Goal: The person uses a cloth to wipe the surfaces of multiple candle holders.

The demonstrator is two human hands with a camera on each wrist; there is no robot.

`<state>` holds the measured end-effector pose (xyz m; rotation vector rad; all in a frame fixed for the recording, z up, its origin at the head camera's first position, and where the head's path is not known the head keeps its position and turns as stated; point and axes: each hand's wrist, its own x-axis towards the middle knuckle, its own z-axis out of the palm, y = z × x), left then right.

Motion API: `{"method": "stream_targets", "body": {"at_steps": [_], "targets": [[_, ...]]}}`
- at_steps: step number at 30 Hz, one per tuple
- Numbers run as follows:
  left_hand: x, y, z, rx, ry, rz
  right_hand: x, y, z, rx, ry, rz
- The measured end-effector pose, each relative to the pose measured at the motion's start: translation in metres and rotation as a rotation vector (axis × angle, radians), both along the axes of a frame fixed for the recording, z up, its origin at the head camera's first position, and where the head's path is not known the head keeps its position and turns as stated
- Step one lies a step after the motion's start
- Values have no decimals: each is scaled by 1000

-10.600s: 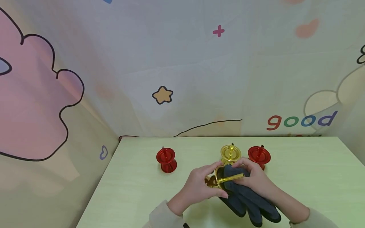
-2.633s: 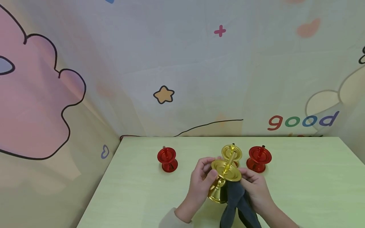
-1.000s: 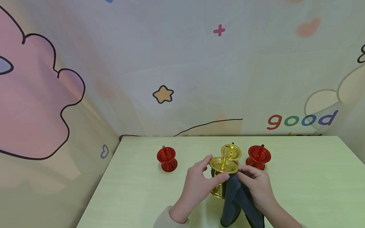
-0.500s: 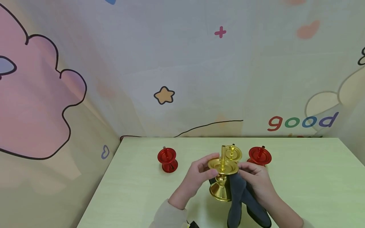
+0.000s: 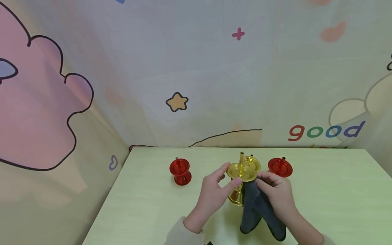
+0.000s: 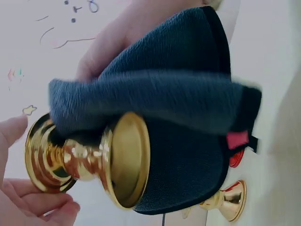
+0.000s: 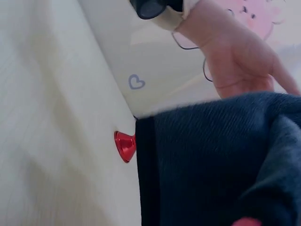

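Note:
My left hand [image 5: 211, 194] grips a shiny gold candle holder [image 5: 235, 171] by its dish, fingertips behind the rim and thumb at the front. It is nearly upright, with a thin tube rising from the dish and a flared base below. My right hand [image 5: 278, 194] pinches a dark blue-grey cloth [image 5: 252, 207] at the dish's right side. Two loose ends hang down, covering part of the stem and base. In the left wrist view the cloth [image 6: 183, 165] wraps over the stem, and the hollow base [image 6: 129, 160] shows.
A second gold candle holder [image 5: 255, 164] stands right behind the held one, partly hidden. One red candle holder [image 5: 179, 167] is on the left of the pale table [image 5: 137, 211], and another red candle holder [image 5: 283, 169] stands behind my right hand. A printed cloth backdrop [image 5: 214, 85] rises behind.
About ten seconds ago the candle holder lay tipped with its tube pointing right; it is now nearly upright. Over the last half second it rises slightly, and the cloth ends swing up with it.

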<state>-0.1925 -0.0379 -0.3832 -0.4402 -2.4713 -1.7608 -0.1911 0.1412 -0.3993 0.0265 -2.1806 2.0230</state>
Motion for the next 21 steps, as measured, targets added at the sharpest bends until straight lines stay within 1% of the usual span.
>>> {"method": "stream_targets", "body": {"at_steps": [2,4,5,6,7,8,9,11,13,14,15,16,17,18,19,21], "targets": [[1,3,0,-44,2,31,2,-4,1,97,55,-35],[-1,4,-1,-46,-5,55,3,-7,2,156,103,-52],[-1,3,-1,-33,-13,53,4,-7,3,162,113,-49],[-3,2,-2,-11,-11,34,5,-7,4,153,113,-38],[-4,0,-2,13,-8,2,5,-7,4,128,115,-16],[-6,-3,-3,39,-2,-46,5,-5,5,93,117,21],[-7,-7,-3,70,-9,-108,5,-2,5,57,117,69],[-10,-15,-4,128,-41,-261,4,3,5,-35,118,194],[-12,-21,-5,163,-56,-404,3,9,5,-129,146,337],[-12,-23,-5,169,-69,-456,2,11,5,-162,162,399],[-13,-24,-5,174,-80,-494,2,13,4,-188,175,448],[-13,-25,-5,172,-88,-515,1,14,4,-206,185,479],[-13,-25,-5,169,-90,-518,1,15,4,-217,198,497],[-13,-24,-5,161,-87,-504,0,15,3,-224,210,501],[-12,-24,-5,152,-88,-469,0,16,3,-218,214,485],[-11,-21,-6,137,-79,-373,0,16,2,-207,202,434]]}}
